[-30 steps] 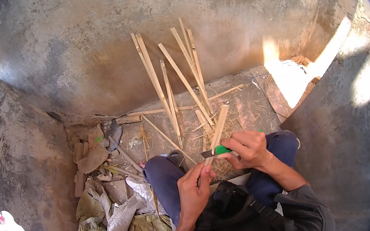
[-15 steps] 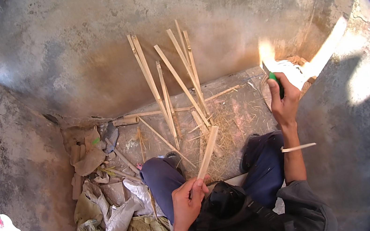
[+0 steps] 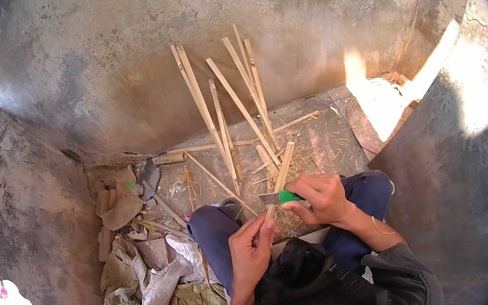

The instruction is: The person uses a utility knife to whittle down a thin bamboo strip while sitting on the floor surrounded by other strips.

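My left hand (image 3: 250, 252) is closed round the near end of a flat bamboo strip (image 3: 285, 164), which slants up and away between my knees. In my right hand (image 3: 325, 197) is a green-handled knife (image 3: 288, 196), gripped by its handle. Its short blade points left and lies across the strip just beyond my left fingers; whether the edge bites into the strip I cannot tell. The far end of the strip overlaps thin shavings (image 3: 312, 149) on the floor.
Several long bamboo strips (image 3: 234, 91) lean on the concrete wall (image 3: 119, 64) ahead. Crumpled sacks (image 3: 152, 296) lie at the lower left, beneath broken pieces and scraps (image 3: 121, 213). Sunlight falls on a pale sheet (image 3: 383, 111) in the far right corner.
My right hand has brought the knife from the far right, raised, down and left onto the bamboo strip. The strip has shifted slightly to the right and stands a little further out.
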A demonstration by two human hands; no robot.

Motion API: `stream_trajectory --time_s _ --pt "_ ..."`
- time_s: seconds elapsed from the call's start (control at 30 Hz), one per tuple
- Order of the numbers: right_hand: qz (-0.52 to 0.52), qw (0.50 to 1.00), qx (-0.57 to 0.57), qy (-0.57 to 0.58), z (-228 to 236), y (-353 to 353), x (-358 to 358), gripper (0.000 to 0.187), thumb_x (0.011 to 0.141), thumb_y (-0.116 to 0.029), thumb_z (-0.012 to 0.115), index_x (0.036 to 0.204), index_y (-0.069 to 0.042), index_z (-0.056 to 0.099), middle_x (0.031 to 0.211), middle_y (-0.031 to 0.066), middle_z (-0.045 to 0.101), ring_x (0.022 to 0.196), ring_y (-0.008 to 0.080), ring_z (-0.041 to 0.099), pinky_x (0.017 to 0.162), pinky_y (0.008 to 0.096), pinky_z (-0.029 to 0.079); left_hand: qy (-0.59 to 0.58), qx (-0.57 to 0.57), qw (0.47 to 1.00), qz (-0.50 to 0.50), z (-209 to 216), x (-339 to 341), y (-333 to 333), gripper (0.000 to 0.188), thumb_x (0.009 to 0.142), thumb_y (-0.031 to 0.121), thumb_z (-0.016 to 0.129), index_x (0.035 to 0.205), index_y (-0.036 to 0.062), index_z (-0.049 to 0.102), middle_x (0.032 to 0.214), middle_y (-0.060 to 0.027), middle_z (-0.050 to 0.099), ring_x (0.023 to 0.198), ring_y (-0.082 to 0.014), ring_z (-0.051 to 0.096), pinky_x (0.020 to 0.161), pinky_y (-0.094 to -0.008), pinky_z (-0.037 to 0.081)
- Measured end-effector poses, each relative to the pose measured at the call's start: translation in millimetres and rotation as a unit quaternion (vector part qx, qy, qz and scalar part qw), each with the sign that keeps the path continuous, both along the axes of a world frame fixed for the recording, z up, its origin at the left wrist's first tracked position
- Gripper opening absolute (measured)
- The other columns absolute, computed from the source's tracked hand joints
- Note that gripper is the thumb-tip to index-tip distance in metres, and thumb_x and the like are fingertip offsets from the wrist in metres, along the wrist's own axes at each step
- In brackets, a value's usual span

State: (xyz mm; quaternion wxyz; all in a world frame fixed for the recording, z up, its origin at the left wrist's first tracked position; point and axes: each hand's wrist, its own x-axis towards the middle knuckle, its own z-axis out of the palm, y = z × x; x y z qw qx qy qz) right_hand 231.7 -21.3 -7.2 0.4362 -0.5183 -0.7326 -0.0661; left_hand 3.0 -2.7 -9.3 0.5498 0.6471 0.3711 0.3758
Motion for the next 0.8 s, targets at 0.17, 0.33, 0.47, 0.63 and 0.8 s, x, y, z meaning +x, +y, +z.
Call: stream_trajectory --time_s 0.17,0.33,0.47,0.63,0.8 --pt "-0.019 1.000 0.010 -0.023 7 -2 1 0.030 0.096 -0.039 0.084 0.102 -0.011 0.077 0.076 0.0034 0.066 0.061 0.0229 0.069 0.054 0.0367 0.052 0.023 0.066 0.997 0.027 2 4 0 0.026 0.109 0.007 0.073 0.132 -0.0032 0.078 0.083 -0.0082 0.071 0.070 -0.0079 0.063 0.061 -0.0254 0.046" --pt "-0.036 0.998 0.021 -0.039 9 0 5 0.029 0.096 -0.040 0.084 0.100 -0.013 0.077 0.075 0.0021 0.065 0.060 0.0217 0.068 0.053 0.0359 0.051 0.043 0.067 0.996 0.032 5 4 -1 0.027 0.109 0.007 0.073 0.132 -0.0035 0.078 0.082 -0.0099 0.069 0.071 -0.0098 0.067 0.063 -0.0263 0.049" --pt "-0.047 0.997 0.027 -0.063 10 0 11 0.029 0.095 -0.042 0.084 0.099 -0.014 0.078 0.074 0.0012 0.065 0.058 0.0206 0.067 0.051 0.0352 0.049 0.041 0.078 0.995 0.036 7 5 -2 0.026 0.109 0.008 0.073 0.132 -0.0033 0.078 0.082 -0.0099 0.069 0.071 -0.0100 0.067 0.062 -0.0271 0.049" --pt "-0.069 0.993 0.036 -0.084 11 1 21 0.027 0.096 -0.040 0.083 0.100 -0.014 0.078 0.074 0.0015 0.066 0.057 0.0200 0.066 0.050 0.0359 0.049 0.044 0.095 0.994 0.033 8 3 -3 0.027 0.110 0.005 0.070 0.134 -0.0040 0.077 0.080 -0.0038 0.066 0.070 -0.0078 0.058 0.061 -0.0245 0.045" --pt "-0.186 0.978 0.088 0.043 12 21 65 0.029 0.103 -0.035 0.078 0.103 -0.006 0.077 0.078 0.0096 0.072 0.057 0.0279 0.066 0.053 0.0391 0.049 0.072 0.070 0.994 0.037 -4 -15 -13 0.025 0.110 0.006 0.070 0.131 -0.0039 0.078 0.080 -0.0042 0.067 0.068 -0.0069 0.057 0.059 -0.0247 0.043"
